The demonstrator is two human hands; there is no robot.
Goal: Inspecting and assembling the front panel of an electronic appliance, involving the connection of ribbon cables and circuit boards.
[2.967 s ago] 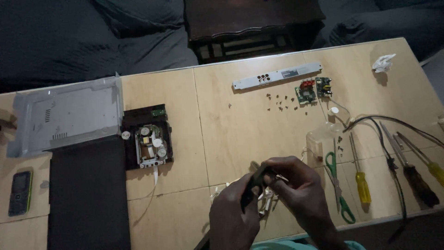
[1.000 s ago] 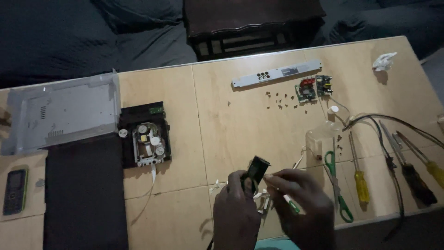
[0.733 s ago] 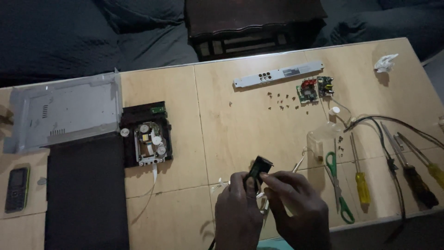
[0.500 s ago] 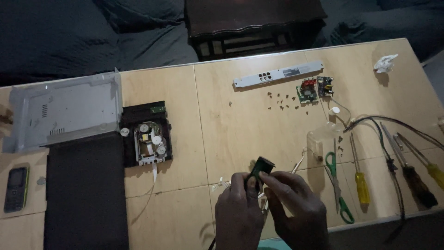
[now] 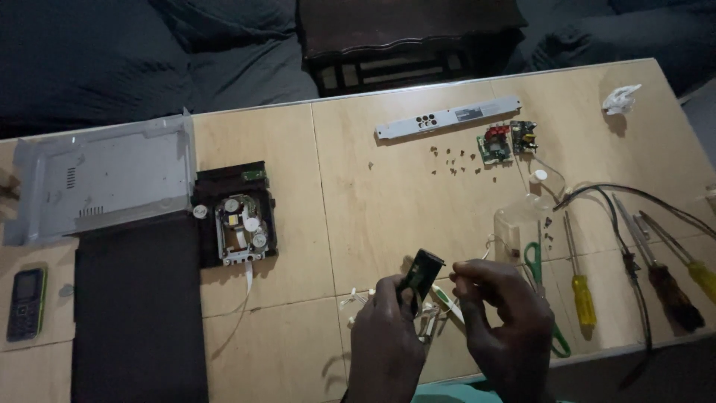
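Left hand: the left hand (image 5: pixel 384 336) was curled shut around a small dark circuit board (image 5: pixel 420 272), thumb and fingers pinching its lower end, the board tilted up above the table (image 5: pixel 373 194).
Right hand: the right hand (image 5: pixel 503 332) was loosely curled just beside the board, fingertips drawn together; whether they pinched anything could not be told.
Under the hands: thin white wires (image 5: pixel 429 317) lay on the table.
Right of the hands: green-handled scissors (image 5: pixel 541 298), a yellow-handled screwdriver (image 5: pixel 580 287) and a black cable (image 5: pixel 630 246).
Left of the hands: an opened disc drive mechanism (image 5: pixel 237 224), well apart.
Beyond the hands: scattered screws (image 5: pixel 451 160) and a grey front strip (image 5: pixel 447 117).
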